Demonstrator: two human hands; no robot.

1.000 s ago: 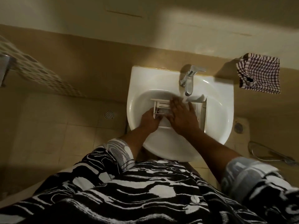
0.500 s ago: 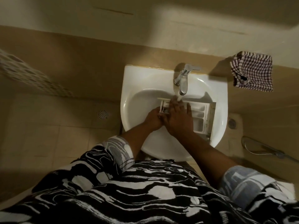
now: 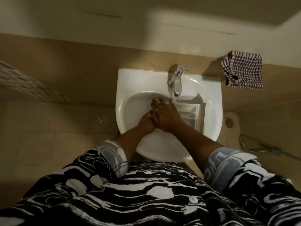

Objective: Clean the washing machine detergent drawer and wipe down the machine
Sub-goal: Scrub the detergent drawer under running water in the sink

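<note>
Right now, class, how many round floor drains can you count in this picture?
2. One floor drain lies on the tiles left of the sink; a second floor drain lies right of it. Others may be hidden beneath the person's body.

Both hands are in the bowl of the sink [image 3: 128,88]. The right hand [image 3: 164,115] lies flat on the left part of the detergent drawer [image 3: 189,114], which runs on to its right inside the bowl. The left hand [image 3: 145,122] sits just left of the right hand, touching it; it may be holding the drawer's left end, but that spot is covered. The tap [image 3: 176,82] stands behind the hands, its spout over the right fingertips. A cloth [image 3: 243,72] hangs well right of and behind them. A floor drain [image 3: 99,119] lies well left of the left hand, a second drain [image 3: 228,122] right of the drawer, past the sink's rim. A hose [image 3: 267,150] lies further right and nearer.
</note>
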